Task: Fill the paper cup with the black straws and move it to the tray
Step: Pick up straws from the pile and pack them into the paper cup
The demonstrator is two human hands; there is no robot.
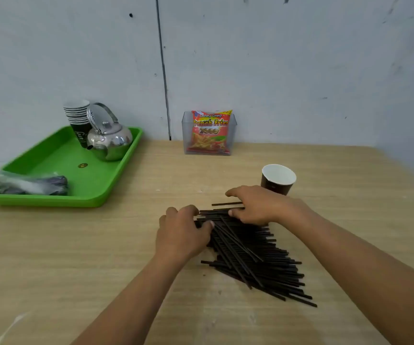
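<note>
One green tray (51, 196) sits far to my left on the table (76, 257). It holds one plastic-wrapped bundle (26, 186), one stack of nested cups (77, 120) whose rims sit too close to count exactly, and one steel kettle (110, 141). Next along, against the wall, stands one clear box (233, 135) with one snack packet (210, 133) in it.

My left hand (183, 232) has its fingers curled round the left ends of the black straws (253, 260), gripping them. There are dozens of straws, too many to count, fanned in a loose heap on the table with a few lying crosswise on top. My right hand (257, 205) lies spread over the far part of the heap, fingers fairly straight and thumb against the straws, pressing rather than clasping.

Just beyond that hand, the one loose paper cup (278, 179) stands mouth up, empty as far as I can see, well apart from the tray.

I judge I am at the gathering step, with nothing in the cup yet. Next I need to square the straws into a parallel bundle, lift it, turn it on end and lower it into the cup without tipping the cup over.
</note>
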